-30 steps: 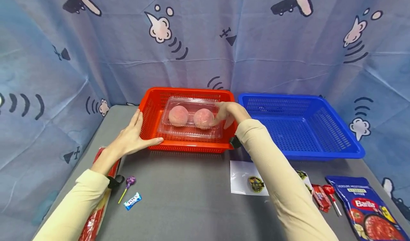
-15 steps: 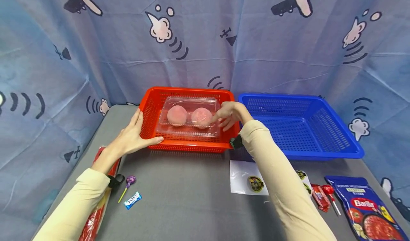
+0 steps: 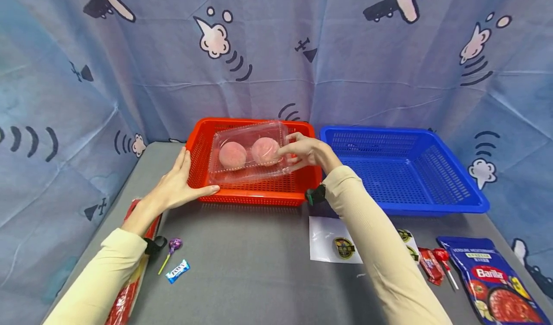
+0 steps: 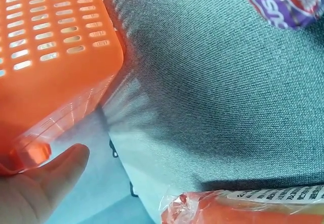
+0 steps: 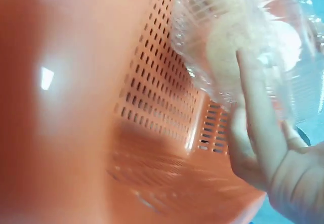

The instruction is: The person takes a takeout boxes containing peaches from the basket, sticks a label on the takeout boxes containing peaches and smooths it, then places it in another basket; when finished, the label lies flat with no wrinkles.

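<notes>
The clear box (image 3: 248, 153) sits tilted over the near basket (image 3: 203, 147), its end pinched in the right hand (image 3: 308, 152), two round buns (image 3: 232, 154) inside it. The left hand (image 3: 179, 183) rests on that basket's left corner. A second basket (image 3: 432, 138) stands right of the right hand. Behind the left wrist lie a lollipop (image 3: 173, 248) and a wrapped sweet (image 3: 178, 270); under the right forearm, a flat packet (image 3: 332, 246), with a pouch (image 3: 492, 279) further right

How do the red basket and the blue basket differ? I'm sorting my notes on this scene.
The red basket holds a clear clamshell of two pink buns; the blue basket shows nothing inside. The left hand rests on the red basket; no hand touches the blue one. Both are perforated plastic.
</notes>
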`<state>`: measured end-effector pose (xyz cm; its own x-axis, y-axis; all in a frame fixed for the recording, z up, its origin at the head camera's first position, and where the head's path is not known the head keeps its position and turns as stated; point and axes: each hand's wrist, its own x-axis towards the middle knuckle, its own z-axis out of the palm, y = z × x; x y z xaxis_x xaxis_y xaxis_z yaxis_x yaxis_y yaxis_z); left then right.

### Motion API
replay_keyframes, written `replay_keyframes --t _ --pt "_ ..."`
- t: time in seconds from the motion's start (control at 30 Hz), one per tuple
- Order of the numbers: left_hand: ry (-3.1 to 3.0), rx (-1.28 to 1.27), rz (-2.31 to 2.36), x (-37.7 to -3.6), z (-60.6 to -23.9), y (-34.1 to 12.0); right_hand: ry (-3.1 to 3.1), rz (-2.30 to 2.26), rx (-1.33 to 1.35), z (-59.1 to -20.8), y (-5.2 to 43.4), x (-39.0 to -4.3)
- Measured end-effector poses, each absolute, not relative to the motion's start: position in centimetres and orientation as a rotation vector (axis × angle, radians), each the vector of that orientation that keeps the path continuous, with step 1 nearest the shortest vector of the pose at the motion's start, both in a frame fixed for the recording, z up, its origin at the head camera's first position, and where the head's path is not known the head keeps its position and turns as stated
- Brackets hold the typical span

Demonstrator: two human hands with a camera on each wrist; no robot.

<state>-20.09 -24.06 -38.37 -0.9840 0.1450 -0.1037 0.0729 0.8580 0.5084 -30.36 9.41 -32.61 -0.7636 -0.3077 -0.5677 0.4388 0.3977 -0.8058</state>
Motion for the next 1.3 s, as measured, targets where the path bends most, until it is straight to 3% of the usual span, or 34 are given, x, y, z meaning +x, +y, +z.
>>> replay_keyframes --t 0.6,1.0,1.3 --pt "2.897 0.159 0.800 -20.2 -38.3 -23.8 1.860 -1.776 0.183 -33.3 7.1 -29.1" --pt "2.899 0.147 0.789 -20.2 -38.5 -23.7 1.740 -1.974 0.254 -30.0 8.1 -26.8" --pt "2.917 0.148 0.815 -19.8 -38.6 -23.9 1.744 -1.966 0.141 -27.5 9.9 -23.2"
